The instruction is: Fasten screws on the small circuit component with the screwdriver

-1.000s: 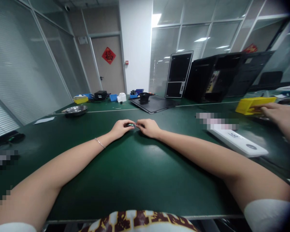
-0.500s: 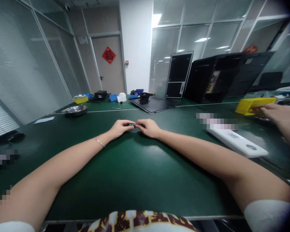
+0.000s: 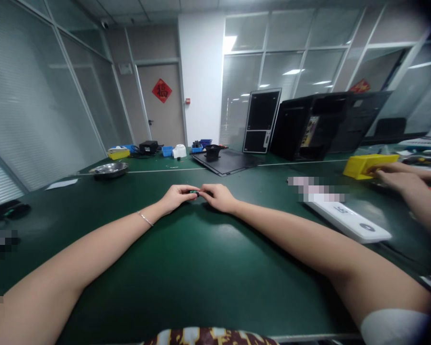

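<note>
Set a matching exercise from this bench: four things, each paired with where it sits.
Things:
1. Small part
2. Yellow box
3. Steel bowl
4. White strip

Places:
A. Far left of the bench
B. Under a co-worker's hand
C. Between the left hand and right hand
D. Right of the right forearm

Pairs: 1C, 2B, 3A, 4D

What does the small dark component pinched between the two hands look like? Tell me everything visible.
The small dark component is a tiny piece with a greenish glint on top; its parts and material are too small to tell. The fingertips of the left hand and right hand pinch it from either side, hiding much of it. It is over the dark green bench top, but any contact cannot be seen.
</note>
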